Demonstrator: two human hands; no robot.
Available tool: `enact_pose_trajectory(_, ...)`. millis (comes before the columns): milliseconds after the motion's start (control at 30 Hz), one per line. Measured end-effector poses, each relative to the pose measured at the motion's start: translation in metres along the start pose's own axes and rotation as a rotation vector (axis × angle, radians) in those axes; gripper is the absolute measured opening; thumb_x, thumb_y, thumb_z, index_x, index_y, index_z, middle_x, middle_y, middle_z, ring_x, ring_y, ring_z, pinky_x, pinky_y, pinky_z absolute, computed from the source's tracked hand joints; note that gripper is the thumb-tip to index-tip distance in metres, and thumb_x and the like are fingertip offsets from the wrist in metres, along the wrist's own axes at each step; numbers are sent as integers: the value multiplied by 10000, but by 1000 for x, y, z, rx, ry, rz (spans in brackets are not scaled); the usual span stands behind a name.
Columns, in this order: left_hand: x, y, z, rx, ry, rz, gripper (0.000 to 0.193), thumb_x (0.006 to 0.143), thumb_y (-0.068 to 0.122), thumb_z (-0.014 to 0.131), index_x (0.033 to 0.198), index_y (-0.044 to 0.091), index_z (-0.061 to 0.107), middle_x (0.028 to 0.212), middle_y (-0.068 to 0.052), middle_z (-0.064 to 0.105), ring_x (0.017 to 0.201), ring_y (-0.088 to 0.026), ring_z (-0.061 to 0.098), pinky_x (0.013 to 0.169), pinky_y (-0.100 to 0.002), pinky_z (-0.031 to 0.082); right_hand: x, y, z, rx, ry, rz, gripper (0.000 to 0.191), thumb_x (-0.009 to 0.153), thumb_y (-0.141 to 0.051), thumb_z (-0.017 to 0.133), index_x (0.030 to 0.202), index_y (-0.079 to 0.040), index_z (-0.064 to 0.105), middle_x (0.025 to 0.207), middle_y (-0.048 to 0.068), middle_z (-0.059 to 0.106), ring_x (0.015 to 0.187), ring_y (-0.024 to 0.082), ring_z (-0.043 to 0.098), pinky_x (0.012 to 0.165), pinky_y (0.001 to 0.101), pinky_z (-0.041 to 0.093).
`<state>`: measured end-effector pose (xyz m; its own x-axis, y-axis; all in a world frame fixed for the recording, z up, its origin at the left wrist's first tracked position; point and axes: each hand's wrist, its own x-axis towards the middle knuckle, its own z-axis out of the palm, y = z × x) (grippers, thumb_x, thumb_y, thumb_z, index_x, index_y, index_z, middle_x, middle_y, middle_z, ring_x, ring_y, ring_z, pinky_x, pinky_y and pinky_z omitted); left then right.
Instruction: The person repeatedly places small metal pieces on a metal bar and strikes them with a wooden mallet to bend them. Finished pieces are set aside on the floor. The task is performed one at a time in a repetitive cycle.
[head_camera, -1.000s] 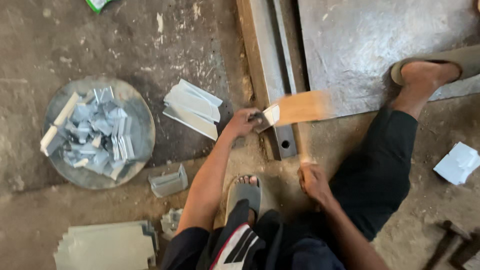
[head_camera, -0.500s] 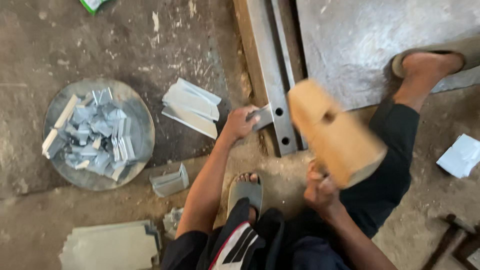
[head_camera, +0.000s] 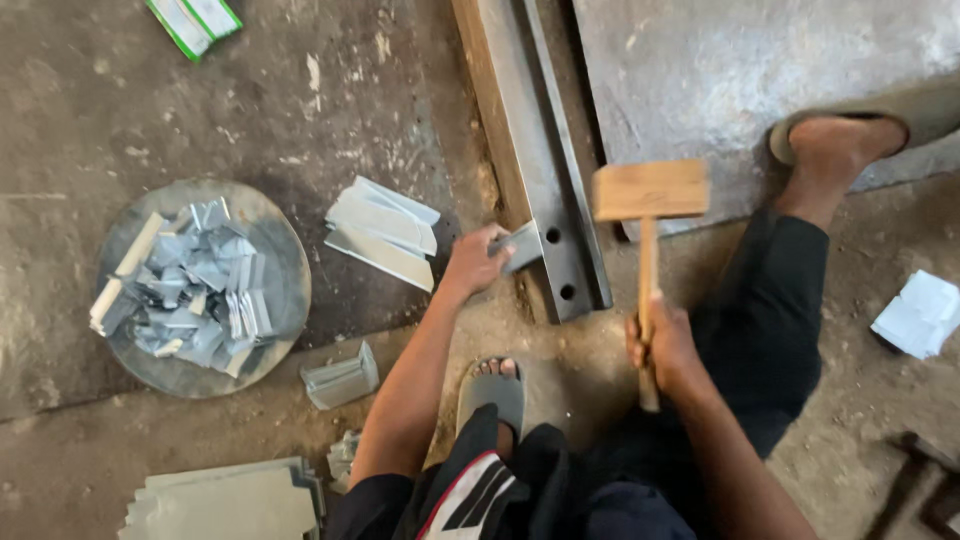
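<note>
Below, the left hand (head_camera: 473, 262) pinched a small grey sheet-metal strip (head_camera: 520, 246), pressing it flat against the long grey steel angle bar (head_camera: 545, 190) that lay on the concrete floor (head_camera: 300, 110). Right hand (head_camera: 664, 345) was closed around the handle of a pale wooden mallet (head_camera: 648, 195), head raised level, just right of the bar and apart from the strip. Stack of cut grey metal strips (head_camera: 385, 230) lay just left of the left hand. Round metal tray (head_camera: 275, 240), well left, held a heap of folded grey metal pieces (head_camera: 190, 285). Sandalled foot (head_camera: 492, 385) sat between the forearms.
</note>
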<state>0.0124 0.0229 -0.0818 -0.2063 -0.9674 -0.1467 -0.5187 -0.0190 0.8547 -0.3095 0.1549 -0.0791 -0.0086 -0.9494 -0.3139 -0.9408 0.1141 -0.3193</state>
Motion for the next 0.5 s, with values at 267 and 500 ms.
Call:
enact_pose_trajectory(267,-46,85,-1,196,-58,289,304,884,242,745,1172,144,747,1150,-203,706,1145,-431,581,947,-496,437,16,-46,-48,951,188,-163,561,875,-195,761,1375,-30,567,1056,117,688,957,210,662,837,334,553)
enact_pose_trajectory(500,-66,92,0,-474,-142,47,533,841,143,778,1349,117,615,1089,-116,642,947,-241,658,707,-375,595,23,-72,-36,1611,-258,15,317,922,-101,769,1194,12,653,1021,58,679,923,159,642,792,328,527)
